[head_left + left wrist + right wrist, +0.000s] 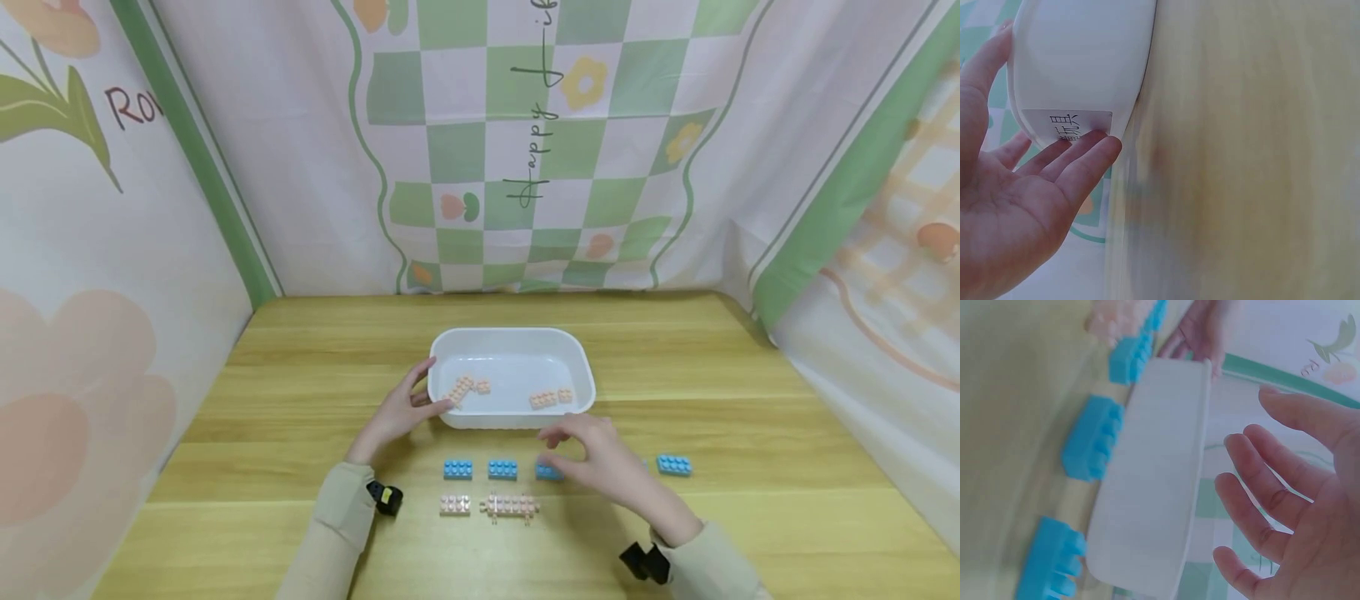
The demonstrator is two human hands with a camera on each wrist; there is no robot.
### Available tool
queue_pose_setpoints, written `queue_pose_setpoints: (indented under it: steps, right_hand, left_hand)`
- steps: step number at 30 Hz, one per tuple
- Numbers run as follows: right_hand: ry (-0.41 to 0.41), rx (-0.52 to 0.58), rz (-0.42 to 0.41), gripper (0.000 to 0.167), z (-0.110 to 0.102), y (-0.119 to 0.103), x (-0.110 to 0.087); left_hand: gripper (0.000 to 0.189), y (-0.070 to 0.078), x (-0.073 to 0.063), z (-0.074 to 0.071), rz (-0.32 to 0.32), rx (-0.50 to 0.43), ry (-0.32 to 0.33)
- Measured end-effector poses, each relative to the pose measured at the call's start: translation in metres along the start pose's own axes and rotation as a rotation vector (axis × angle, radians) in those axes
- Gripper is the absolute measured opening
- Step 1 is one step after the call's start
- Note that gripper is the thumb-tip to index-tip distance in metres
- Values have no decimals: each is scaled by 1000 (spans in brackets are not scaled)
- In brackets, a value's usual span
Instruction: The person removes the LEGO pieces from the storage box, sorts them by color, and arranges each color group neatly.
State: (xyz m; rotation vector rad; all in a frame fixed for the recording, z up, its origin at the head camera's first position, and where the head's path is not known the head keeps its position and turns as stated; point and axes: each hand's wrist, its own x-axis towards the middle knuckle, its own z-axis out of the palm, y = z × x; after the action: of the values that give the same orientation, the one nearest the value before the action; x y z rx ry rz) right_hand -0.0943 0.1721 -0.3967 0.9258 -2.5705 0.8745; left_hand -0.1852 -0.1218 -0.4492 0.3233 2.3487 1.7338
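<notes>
At the left end of a white plastic basin [517, 422], my left hand [397, 421] holds the wall, its thumb over the rim and its fingers against the outside. A printed label [1094, 119] lies under those fingertips in the left wrist view. My right hand [600, 458] hovers before the basin's front right corner, fingers loosely bent and nothing between them. Beneath it a blue toy brick [548, 472] is partly covered. Pale peach bricks lie inside the basin, a cluster [461, 388] at left and a longer brick [543, 400] at right.
More blue bricks stand in a row before the basin, one left [458, 469], one beside it [502, 469], one far right [674, 465]. Nearer are a pink brick [455, 505] and a pink piece with side pegs [510, 505]. Curtains [495, 167] hang behind the wooden table [315, 350].
</notes>
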Motion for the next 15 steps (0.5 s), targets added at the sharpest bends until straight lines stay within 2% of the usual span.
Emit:
queue_pose_setpoints:
  steps: [4,10,15]
  right_hand:
    - [30,64,-1,22,-7,5,9]
    - [3,104,154,20,-14,12,23]
    - [2,116,213,22,-14,17,37]
  left_hand:
    - [81,1,-1,0,10,-5,0]
    - [80,0,0,0,3,-6,-1]
    - [81,0,0,0,4,0,-4]
